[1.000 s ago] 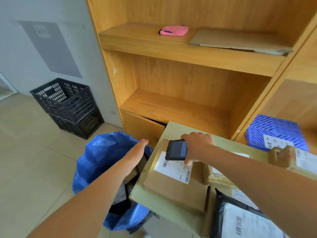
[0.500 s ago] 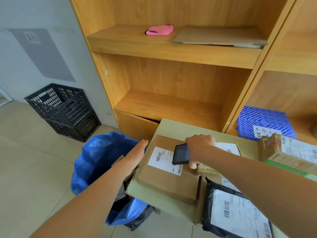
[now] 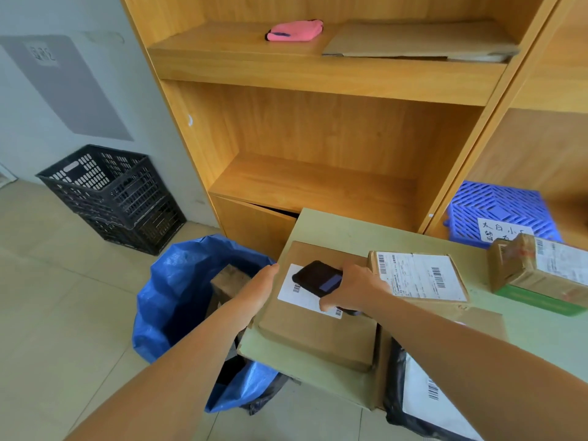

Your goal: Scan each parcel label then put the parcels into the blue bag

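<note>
Scanner held over box label, bag waiting at table's left.
Right hand (image 3: 353, 289) grips black scanner (image 3: 318, 278) above the white label (image 3: 307, 297) on the brown parcel (image 3: 318, 332); left hand (image 3: 261, 288), fingers straight, flat against parcel's left side, over the blue bag (image 3: 178, 297).

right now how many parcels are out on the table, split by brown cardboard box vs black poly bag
Brown cardboard boxes: 3, the box under the scanner, the box with the large label, the taped box on the right
Black poly bags: 1, the black bag at the near edge
Total: 4 parcels on the table
</note>
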`<state>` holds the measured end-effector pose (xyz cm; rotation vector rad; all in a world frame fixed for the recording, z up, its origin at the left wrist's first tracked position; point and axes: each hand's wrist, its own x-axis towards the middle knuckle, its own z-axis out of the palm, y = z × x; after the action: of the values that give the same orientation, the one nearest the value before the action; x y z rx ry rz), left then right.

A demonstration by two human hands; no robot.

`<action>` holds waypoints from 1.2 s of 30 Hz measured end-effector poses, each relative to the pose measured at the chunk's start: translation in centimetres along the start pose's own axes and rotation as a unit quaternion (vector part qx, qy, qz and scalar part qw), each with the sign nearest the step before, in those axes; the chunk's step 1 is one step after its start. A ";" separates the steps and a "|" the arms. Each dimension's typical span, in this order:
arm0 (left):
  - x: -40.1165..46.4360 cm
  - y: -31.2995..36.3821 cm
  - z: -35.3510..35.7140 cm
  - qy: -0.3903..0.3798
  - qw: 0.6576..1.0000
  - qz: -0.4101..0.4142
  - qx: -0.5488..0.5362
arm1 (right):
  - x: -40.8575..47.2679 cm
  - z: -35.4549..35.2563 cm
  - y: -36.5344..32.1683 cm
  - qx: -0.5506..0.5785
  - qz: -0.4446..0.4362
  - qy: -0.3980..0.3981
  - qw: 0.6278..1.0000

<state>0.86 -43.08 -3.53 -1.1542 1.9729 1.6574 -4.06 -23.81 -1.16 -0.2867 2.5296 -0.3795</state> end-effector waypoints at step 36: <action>6.8 -5.6 -3.3 -0.062 0.997 0.010 0.041 | 5.1 6.2 0.1 0.334 0.113 0.121 0.928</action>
<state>1.58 -48.69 -10.99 -0.9812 1.9618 1.6017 -4.80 -26.43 -8.70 0.3309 2.4468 -1.1963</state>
